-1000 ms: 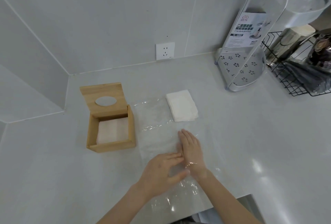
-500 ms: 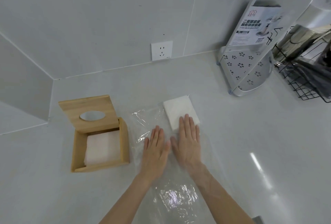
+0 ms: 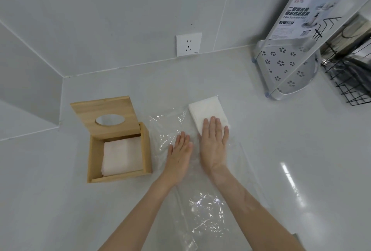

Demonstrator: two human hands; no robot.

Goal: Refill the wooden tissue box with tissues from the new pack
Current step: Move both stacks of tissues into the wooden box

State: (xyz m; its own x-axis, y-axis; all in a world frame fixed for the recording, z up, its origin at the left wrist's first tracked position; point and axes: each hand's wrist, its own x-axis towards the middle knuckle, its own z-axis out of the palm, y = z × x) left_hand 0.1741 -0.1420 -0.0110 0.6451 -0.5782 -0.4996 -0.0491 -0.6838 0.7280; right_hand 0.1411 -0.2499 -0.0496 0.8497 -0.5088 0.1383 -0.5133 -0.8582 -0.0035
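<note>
The wooden tissue box (image 3: 146, 150) stands on the counter at the left with its lid (image 3: 104, 117) slid back and a stack of white tissues (image 3: 122, 156) inside. A clear plastic wrapper (image 3: 202, 210) lies flat on the counter beside it. A second white tissue stack (image 3: 203, 110) rests at the wrapper's far end. My left hand (image 3: 179, 154) lies palm down on the wrapper, fingers together. My right hand (image 3: 214, 144) lies flat beside it, its fingertips resting on the near edge of the loose tissue stack.
A white wall socket (image 3: 188, 44) sits on the back wall. A white perforated corner rack (image 3: 285, 70) in plastic packaging stands at the right, with a black wire basket (image 3: 349, 82) beyond it. Walls close the left and far sides.
Both hands slid forward along the wrapper from near its middle. They now lie flat side by side, the right one reaching the loose tissue stack.
</note>
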